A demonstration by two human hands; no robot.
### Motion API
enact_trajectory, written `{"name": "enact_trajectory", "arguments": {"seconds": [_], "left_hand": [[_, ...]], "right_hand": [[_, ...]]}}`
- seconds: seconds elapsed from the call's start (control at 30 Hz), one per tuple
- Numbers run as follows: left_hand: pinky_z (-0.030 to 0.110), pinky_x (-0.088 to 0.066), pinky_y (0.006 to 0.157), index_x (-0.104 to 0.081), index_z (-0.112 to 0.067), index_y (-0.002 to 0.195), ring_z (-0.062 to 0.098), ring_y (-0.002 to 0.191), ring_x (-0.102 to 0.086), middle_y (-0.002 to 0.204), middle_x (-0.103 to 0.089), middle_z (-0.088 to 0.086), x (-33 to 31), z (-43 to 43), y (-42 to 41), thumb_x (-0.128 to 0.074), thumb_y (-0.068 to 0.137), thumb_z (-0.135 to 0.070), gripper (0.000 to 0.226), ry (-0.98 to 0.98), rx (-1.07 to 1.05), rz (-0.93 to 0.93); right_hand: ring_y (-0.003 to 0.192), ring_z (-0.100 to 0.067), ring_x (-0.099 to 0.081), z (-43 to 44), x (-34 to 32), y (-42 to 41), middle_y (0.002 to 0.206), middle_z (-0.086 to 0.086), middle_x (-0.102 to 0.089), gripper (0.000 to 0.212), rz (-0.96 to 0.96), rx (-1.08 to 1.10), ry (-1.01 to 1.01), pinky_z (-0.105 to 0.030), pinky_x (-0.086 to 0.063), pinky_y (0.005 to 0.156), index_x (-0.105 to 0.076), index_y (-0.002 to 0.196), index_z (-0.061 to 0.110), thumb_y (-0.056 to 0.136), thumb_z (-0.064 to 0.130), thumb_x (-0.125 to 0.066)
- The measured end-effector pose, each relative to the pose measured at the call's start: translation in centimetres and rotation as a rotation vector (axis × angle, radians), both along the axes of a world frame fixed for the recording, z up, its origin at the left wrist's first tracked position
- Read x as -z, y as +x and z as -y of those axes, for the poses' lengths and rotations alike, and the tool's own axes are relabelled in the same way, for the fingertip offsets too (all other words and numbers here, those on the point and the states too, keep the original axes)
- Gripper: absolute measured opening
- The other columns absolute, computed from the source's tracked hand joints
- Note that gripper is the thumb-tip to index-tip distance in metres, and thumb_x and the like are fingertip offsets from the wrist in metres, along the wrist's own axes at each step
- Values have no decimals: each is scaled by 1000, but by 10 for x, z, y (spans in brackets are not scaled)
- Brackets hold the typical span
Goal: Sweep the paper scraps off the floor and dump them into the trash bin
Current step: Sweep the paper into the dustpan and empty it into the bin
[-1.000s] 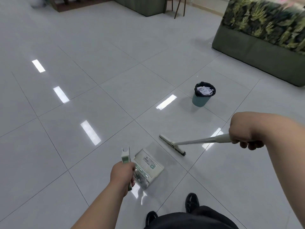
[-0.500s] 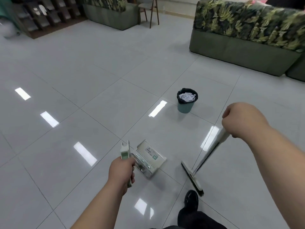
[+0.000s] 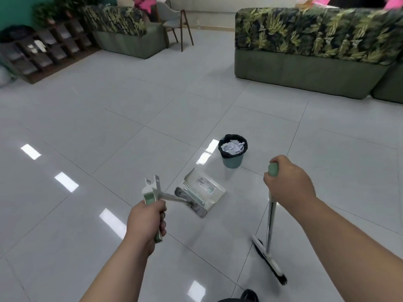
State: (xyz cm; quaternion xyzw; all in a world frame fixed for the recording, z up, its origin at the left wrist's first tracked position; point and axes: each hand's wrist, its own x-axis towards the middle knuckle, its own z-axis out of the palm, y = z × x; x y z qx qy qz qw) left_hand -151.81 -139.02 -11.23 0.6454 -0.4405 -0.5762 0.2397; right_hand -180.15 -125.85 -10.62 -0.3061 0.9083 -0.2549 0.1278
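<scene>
My left hand (image 3: 146, 221) grips the green-and-white handle of a long-handled dustpan (image 3: 201, 191), whose pale pan sits on the floor ahead of me. My right hand (image 3: 287, 184) grips the green top of a broom (image 3: 270, 225) that stands nearly upright, its black bristle head (image 3: 269, 261) on the tiles at lower right. A small teal trash bin (image 3: 233, 151) with a black liner stands just beyond the pan and holds white paper scraps (image 3: 232, 147). No scraps show on the floor.
Glossy grey tiles stretch all around. A green leaf-print sofa (image 3: 309, 51) stands at the back right, another sofa (image 3: 128, 29) and a wooden chair (image 3: 177, 25) at the back centre, and a dark shelf unit (image 3: 43, 51) at the far left. My shoe (image 3: 248, 295) shows at the bottom edge.
The broom swung from lying out in front to standing nearly upright at my right. The view rose and the bin now lies closer to the dustpan.
</scene>
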Motion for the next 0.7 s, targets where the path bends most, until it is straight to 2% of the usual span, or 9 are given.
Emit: {"name": "enact_trajectory", "arguments": {"seconds": [0.2, 0.3, 0.37, 0.43, 0.53, 0.63, 0.7], "left_hand": [[23, -34, 42, -55, -8, 86, 17, 39, -36, 50, -46, 0, -10, 41, -53, -59, 93, -7, 9, -36, 48, -15], [23, -33, 43, -55, -8, 85, 17, 38, -36, 49, -45, 0, -12, 68, -75, -59, 93, -5, 9, -41, 65, -29], [23, -33, 43, -54, -8, 85, 17, 38, -36, 51, -45, 1, -9, 93, -89, -58, 92, -4, 10, -38, 76, -27], [24, -33, 43, -53, -8, 84, 18, 39, -36, 53, -45, 3, -7, 122, -103, -57, 90, -2, 10, -40, 101, -20], [24, -34, 44, -50, -9, 81, 19, 40, -36, 56, -45, 5, -4, 171, -128, -55, 87, -1, 12, -51, 163, 5], [25, -35, 45, -48, -10, 79, 20, 43, -36, 56, -45, 5, -6, 225, -152, -54, 86, 0, 13, -69, 245, 32], [26, -35, 45, -47, -9, 78, 20, 43, -36, 58, -45, 7, -12, 260, -166, -54, 84, 1, 13, -87, 303, 51]], "right_hand": [[77, -30, -57, 40, 17, -41, 80, -3, -60, 15, 5, 53, -30, -35, -47, 65, -49, 98, 25, 89, 36, -55], [72, -23, -55, 62, 26, -58, 83, -4, -61, 14, 238, 96, -158, -31, -41, 57, -50, 88, 22, 88, 32, -59], [70, -21, -56, 80, 35, -68, 82, -4, -68, 12, 392, 131, -218, -31, -43, 60, -56, 87, 17, 89, 28, -60], [66, -22, -54, 100, 43, -80, 76, -9, -69, 19, 469, 193, -251, -31, -41, 60, -55, 85, 7, 89, 26, -58], [63, -24, -50, 139, 51, -101, 68, -8, -57, 23, 454, 292, -264, -31, -39, 58, -49, 80, 6, 83, 29, -55], [61, -24, -43, 186, 53, -116, 62, -3, -46, 18, 449, 358, -244, -32, -36, 57, -41, 65, 17, 75, 28, -51], [61, -23, -39, 215, 51, -122, 60, 1, -38, 22, 454, 374, -223, -33, -33, 58, -36, 56, 25, 73, 25, -50]]}}
